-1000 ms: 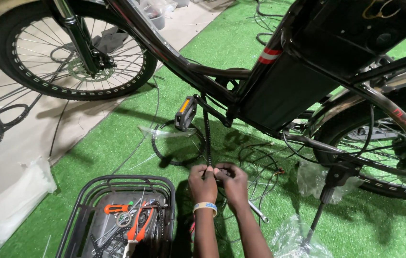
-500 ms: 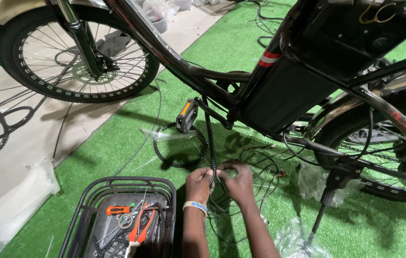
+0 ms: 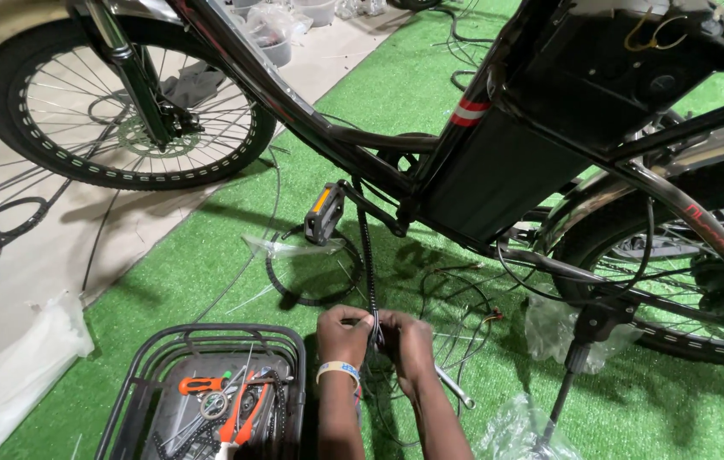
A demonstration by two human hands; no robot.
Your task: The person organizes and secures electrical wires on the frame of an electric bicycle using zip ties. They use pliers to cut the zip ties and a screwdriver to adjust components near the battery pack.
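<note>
A view from above, looking down at two hands working under a black bicycle [image 3: 498, 170] that stands on green turf [image 3: 430, 85].

The left hand [image 3: 343, 334] and right hand [image 3: 406, 339] meet low in the middle of the view, knuckles almost touching. Both are closed around the lower end of a black cable bundle [image 3: 369, 255], which hangs down from the frame just beside the pedal [image 3: 324, 213]. Each grip looks snug, fingers curled round the bundle; what the fingertips do between the hands is hidden.

The bundle looks light, thin and limp, probably bending wherever it is not supported. It seems best held near its end, close to the join, pinched rather than squeezed, since any small connectors there could be fragile.

A black basket [image 3: 209, 341] with orange pliers [image 3: 247, 417] sits just left of the left wrist. A wrench [image 3: 454, 388] and loose wires [image 3: 456, 294] lie on the turf by the right hand. The kickstand [image 3: 573, 366] is planted further right.
</note>
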